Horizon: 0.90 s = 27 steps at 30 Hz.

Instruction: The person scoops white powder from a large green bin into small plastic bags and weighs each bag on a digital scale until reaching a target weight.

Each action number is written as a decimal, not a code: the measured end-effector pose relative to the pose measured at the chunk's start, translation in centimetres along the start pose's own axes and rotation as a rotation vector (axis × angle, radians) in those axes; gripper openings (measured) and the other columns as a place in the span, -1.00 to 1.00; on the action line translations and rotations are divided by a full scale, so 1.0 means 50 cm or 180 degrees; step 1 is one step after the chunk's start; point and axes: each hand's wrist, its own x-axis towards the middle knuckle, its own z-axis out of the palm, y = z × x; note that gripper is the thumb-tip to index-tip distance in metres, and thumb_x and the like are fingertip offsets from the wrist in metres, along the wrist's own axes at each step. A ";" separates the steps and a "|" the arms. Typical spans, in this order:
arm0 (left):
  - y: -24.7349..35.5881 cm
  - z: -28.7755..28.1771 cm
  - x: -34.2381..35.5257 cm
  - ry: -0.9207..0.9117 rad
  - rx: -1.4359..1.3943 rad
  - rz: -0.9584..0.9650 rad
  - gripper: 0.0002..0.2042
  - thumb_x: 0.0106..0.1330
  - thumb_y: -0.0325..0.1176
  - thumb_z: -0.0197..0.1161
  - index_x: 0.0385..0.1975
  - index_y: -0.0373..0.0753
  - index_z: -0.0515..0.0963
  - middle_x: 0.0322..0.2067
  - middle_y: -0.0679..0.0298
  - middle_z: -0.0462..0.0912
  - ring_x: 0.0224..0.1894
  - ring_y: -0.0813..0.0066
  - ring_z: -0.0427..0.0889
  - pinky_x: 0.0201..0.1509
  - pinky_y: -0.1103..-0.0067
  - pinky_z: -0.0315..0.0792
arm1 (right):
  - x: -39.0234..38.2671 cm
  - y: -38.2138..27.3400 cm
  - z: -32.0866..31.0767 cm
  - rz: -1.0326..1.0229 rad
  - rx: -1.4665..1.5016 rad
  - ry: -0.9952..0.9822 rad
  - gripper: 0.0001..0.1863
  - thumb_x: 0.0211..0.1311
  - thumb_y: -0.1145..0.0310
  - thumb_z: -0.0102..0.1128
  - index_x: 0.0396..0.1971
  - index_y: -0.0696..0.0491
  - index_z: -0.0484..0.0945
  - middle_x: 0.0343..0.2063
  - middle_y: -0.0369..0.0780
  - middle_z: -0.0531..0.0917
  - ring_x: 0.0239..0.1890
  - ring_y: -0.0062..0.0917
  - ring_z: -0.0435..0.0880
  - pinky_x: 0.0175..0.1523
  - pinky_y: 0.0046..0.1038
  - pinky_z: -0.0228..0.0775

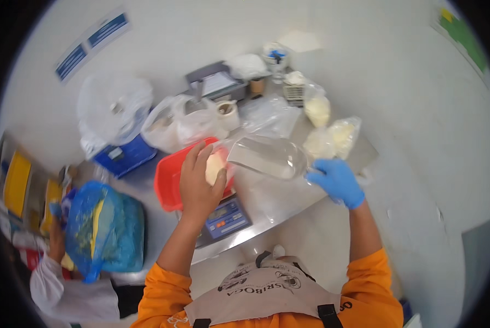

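Note:
My bare left hand is curved round a clear plastic bag of pale powder, its thumb and fingers on either side. That bag sits in a red tub, which rests on a blue digital scale. My right hand, in a blue glove, grips the handle end of a clear plastic scoop. The scoop's mouth points left and reaches close to the bag. No powder can be made out in the scoop. The handle is mostly hidden by the gloved fingers.
Clear bags of pale powder lie right of the scoop. White plastic bags, a tape roll and a grey tray stand behind. At left, a co-worker's hand is beside a large blue bag. The steel table's edge runs before me.

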 end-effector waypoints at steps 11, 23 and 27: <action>0.345 0.537 0.141 -0.1647 -0.0740 -0.0016 -0.17 -0.05 -0.06 0.53 0.32 -0.03 0.36 0.28 -0.26 0.25 0.14 -0.12 0.54 0.16 0.23 0.46 | -0.479 0.378 -0.109 0.2156 0.1046 0.1189 -0.76 0.09 0.37 0.37 -0.55 0.21 0.52 -0.71 -0.28 0.31 -0.60 -0.66 0.23 -0.48 -0.49 0.17; 0.469 0.933 0.276 -0.2265 -0.1406 -0.0396 -0.82 0.07 -0.36 0.31 -0.42 -0.36 0.63 -0.48 0.06 0.64 -0.42 0.20 0.62 -0.28 0.33 0.44 | -0.615 0.558 -0.268 0.2837 0.1143 0.2029 -0.70 0.21 0.39 0.28 -0.67 0.05 0.42 -0.67 -0.49 0.31 -0.57 -0.81 0.21 -0.50 -0.60 0.04; 0.536 0.961 0.299 -0.2396 -0.2182 -0.0985 -0.80 0.07 -0.39 0.29 -0.35 -0.36 0.65 -0.50 0.08 0.65 -0.45 0.26 0.61 -0.32 0.37 0.43 | -0.614 0.574 -0.284 0.2878 0.1073 0.2089 -0.71 0.21 0.40 0.28 -0.66 0.05 0.42 -0.67 -0.50 0.31 -0.57 -0.81 0.20 -0.49 -0.61 0.03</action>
